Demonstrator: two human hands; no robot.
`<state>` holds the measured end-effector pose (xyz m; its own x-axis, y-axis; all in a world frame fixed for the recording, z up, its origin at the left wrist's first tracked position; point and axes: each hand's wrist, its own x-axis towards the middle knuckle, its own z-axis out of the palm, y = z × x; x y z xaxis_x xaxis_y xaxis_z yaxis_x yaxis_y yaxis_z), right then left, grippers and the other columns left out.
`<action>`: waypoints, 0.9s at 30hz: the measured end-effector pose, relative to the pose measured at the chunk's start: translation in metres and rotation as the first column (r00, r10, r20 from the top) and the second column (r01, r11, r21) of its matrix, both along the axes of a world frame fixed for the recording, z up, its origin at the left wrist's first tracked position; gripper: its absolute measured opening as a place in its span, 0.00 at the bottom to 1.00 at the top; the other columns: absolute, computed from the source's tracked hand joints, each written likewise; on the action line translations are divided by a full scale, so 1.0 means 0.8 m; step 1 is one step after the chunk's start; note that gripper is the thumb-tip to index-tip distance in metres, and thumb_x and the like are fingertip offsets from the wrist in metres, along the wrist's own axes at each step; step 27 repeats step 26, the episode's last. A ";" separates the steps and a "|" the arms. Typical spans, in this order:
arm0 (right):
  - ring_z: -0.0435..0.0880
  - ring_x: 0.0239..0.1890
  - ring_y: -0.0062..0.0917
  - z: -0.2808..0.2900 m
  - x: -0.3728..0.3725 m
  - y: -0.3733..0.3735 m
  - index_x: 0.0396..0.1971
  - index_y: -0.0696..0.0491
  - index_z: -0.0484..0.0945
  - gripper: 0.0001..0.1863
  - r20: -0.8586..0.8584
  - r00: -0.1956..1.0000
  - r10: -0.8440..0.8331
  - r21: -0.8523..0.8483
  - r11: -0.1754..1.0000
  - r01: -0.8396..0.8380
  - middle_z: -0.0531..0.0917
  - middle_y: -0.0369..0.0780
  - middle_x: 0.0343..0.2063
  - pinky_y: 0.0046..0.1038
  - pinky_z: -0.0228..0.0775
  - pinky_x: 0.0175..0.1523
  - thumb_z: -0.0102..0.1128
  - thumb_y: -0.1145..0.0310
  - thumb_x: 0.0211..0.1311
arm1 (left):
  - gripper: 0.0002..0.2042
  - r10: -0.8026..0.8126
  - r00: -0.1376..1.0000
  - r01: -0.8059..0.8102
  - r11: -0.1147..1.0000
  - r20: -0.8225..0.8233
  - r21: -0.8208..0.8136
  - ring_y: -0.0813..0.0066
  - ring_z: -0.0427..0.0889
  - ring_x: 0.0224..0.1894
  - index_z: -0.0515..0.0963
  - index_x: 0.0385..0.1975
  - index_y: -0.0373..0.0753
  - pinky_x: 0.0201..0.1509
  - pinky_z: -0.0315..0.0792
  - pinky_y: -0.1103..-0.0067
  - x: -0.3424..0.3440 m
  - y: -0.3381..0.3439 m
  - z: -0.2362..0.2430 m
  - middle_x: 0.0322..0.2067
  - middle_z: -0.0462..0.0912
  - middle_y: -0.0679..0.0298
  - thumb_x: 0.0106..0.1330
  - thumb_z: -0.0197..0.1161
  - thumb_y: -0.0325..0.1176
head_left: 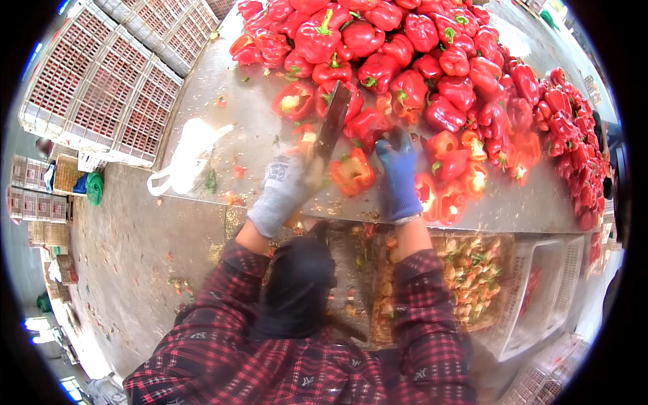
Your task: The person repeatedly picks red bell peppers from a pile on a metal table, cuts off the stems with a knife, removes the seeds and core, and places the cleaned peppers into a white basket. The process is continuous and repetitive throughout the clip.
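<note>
My left hand [283, 185], in a grey glove, is closed round a knife [333, 121]. The broad, dark blade points up and away over the metal table. Just right of the blade lies a cut pepper [353, 172], its pale inside showing. My right hand [399, 175] wears a blue glove and reaches forward, its somewhat blurred fingers apart. They are beside a red bell pepper [369, 127]; whether they touch it I cannot tell. Cut peppers [449, 162] lie to the right of that hand. Another opened pepper [293, 100] is beyond my left hand.
A large heap of red bell peppers [418, 34] covers the table's far side and runs to the right. A white plastic bag [192, 155] lies at the table's left [223, 101]. Below the front edge are a crate of pepper cores [472, 270] and a white crate [540, 283]. Crates [94, 81] stand stacked left.
</note>
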<state>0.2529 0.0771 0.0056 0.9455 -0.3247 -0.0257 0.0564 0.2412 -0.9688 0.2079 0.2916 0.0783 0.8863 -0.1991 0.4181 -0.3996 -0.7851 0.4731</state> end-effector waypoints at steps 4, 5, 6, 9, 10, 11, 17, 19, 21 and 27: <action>0.80 0.43 0.24 -0.023 -0.002 -0.021 0.57 0.64 0.70 0.26 0.073 0.991 0.112 -0.254 0.963 -0.090 0.80 0.45 0.45 0.27 0.75 0.45 0.58 0.70 0.59 | 0.10 -0.116 0.989 0.132 0.971 -0.095 0.197 0.47 0.80 0.26 0.74 0.38 0.38 0.31 0.73 0.58 0.009 0.004 0.008 0.21 0.79 0.51 0.61 0.60 0.34; 0.79 0.41 0.23 -0.032 0.004 -0.030 0.57 0.64 0.70 0.26 0.127 0.977 0.169 -0.350 0.929 -0.115 0.80 0.44 0.44 0.27 0.75 0.44 0.58 0.70 0.59 | 0.10 -0.133 0.980 0.162 0.965 -0.147 0.205 0.47 0.80 0.26 0.73 0.38 0.38 0.30 0.73 0.58 0.012 -0.001 0.012 0.21 0.79 0.51 0.61 0.60 0.34; 0.79 0.40 0.22 -0.042 0.004 -0.039 0.57 0.64 0.71 0.26 0.111 0.976 0.189 -0.308 0.940 -0.147 0.80 0.43 0.43 0.27 0.75 0.43 0.58 0.69 0.59 | 0.11 -0.162 0.978 0.188 0.957 -0.132 0.222 0.48 0.80 0.26 0.74 0.39 0.37 0.29 0.72 0.59 0.015 -0.001 0.008 0.24 0.79 0.51 0.60 0.62 0.34; 0.78 0.39 0.19 0.004 0.000 -0.015 0.55 0.64 0.72 0.26 -0.050 0.965 0.257 0.154 0.957 -0.247 0.81 0.40 0.42 0.26 0.74 0.42 0.61 0.67 0.58 | 0.12 -0.134 0.982 0.163 0.956 -0.129 0.244 0.47 0.79 0.27 0.77 0.41 0.36 0.26 0.71 0.61 0.023 0.020 0.001 0.28 0.79 0.50 0.59 0.65 0.33; 0.78 0.39 0.19 0.009 -0.001 -0.017 0.55 0.64 0.72 0.27 -0.082 0.958 0.276 0.162 0.952 -0.260 0.81 0.39 0.42 0.25 0.74 0.42 0.63 0.66 0.57 | 0.12 -0.094 0.983 0.126 0.969 -0.157 0.210 0.46 0.79 0.26 0.77 0.41 0.36 0.26 0.71 0.60 0.027 0.017 0.001 0.26 0.78 0.49 0.59 0.64 0.33; 0.78 0.39 0.19 0.012 -0.001 -0.019 0.56 0.63 0.72 0.28 -0.114 0.948 0.296 0.171 0.946 -0.275 0.81 0.39 0.41 0.25 0.74 0.41 0.64 0.66 0.57 | 0.12 -0.053 0.981 0.087 0.980 -0.187 0.177 0.45 0.78 0.26 0.77 0.41 0.35 0.27 0.71 0.60 0.028 0.016 0.002 0.24 0.78 0.48 0.60 0.64 0.33; 0.80 0.39 0.19 -0.005 0.029 0.005 0.55 0.63 0.72 0.27 -0.035 0.981 0.193 0.066 0.979 -0.191 0.82 0.38 0.39 0.24 0.75 0.39 0.69 0.67 0.57 | 0.13 -0.052 0.990 0.068 0.990 -0.129 0.123 0.44 0.78 0.25 0.78 0.44 0.35 0.28 0.71 0.59 0.028 0.014 -0.006 0.21 0.77 0.46 0.61 0.63 0.33; 0.81 0.38 0.20 -0.009 0.037 0.017 0.53 0.62 0.74 0.25 -0.077 0.983 0.164 -0.015 0.986 -0.166 0.82 0.39 0.39 0.25 0.76 0.40 0.68 0.69 0.58 | 0.12 -0.056 0.994 0.070 0.987 -0.098 0.146 0.45 0.79 0.25 0.79 0.43 0.35 0.28 0.72 0.60 0.025 0.020 -0.009 0.23 0.79 0.46 0.61 0.63 0.32; 0.82 0.38 0.21 0.040 0.027 0.032 0.51 0.62 0.75 0.22 -0.112 0.973 0.200 0.022 0.980 -0.199 0.83 0.41 0.41 0.25 0.76 0.42 0.68 0.69 0.59 | 0.12 -0.040 0.993 0.058 0.985 -0.112 0.163 0.46 0.80 0.26 0.79 0.43 0.35 0.29 0.73 0.60 0.023 0.024 -0.011 0.25 0.80 0.46 0.61 0.64 0.32; 0.84 0.36 0.27 -0.047 0.073 0.001 0.50 0.60 0.76 0.18 0.096 0.937 0.335 0.586 0.742 -0.325 0.84 0.44 0.41 0.29 0.79 0.42 0.62 0.68 0.63 | 0.18 -0.103 0.994 0.105 0.987 -0.021 0.122 0.47 0.82 0.29 0.73 0.49 0.40 0.32 0.74 0.59 0.038 0.032 -0.029 0.26 0.81 0.48 0.62 0.63 0.40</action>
